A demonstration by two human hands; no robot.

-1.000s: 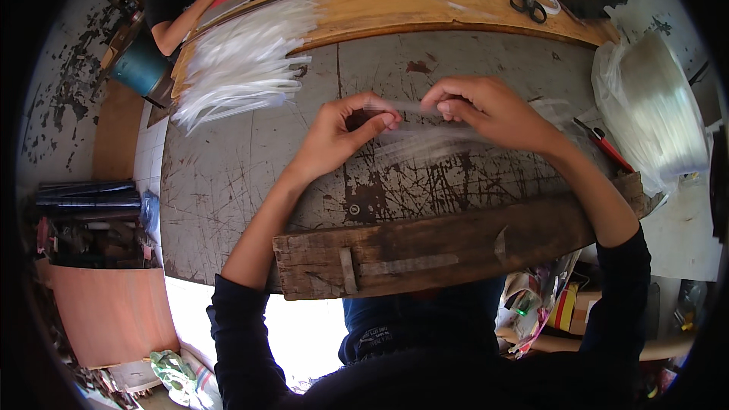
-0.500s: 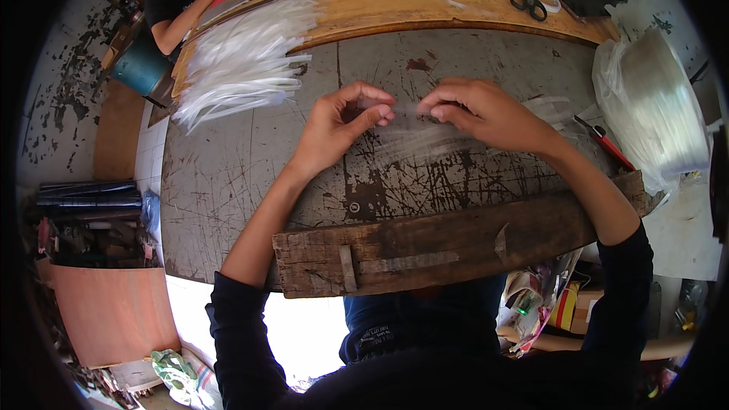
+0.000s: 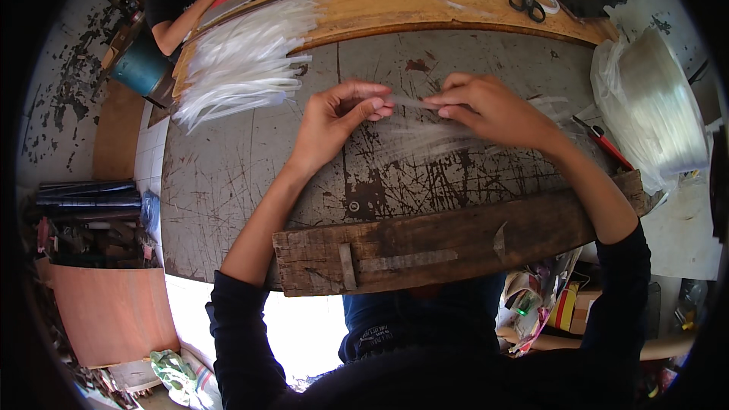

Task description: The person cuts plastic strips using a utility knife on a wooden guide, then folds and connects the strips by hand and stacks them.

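Fingers [image 3: 377, 108] of both hands around clear strip [image 3: 414, 102]

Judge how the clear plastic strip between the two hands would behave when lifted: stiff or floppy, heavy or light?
Probably light: the left hand and right hand pinch the clear strip with fingertips only. Likely floppy: it looks thin and see-through. Possibly slippery, as it seems glossy.

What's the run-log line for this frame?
left hand: pinching clear strip | right hand: pinching same strip | surface: scratched metal table
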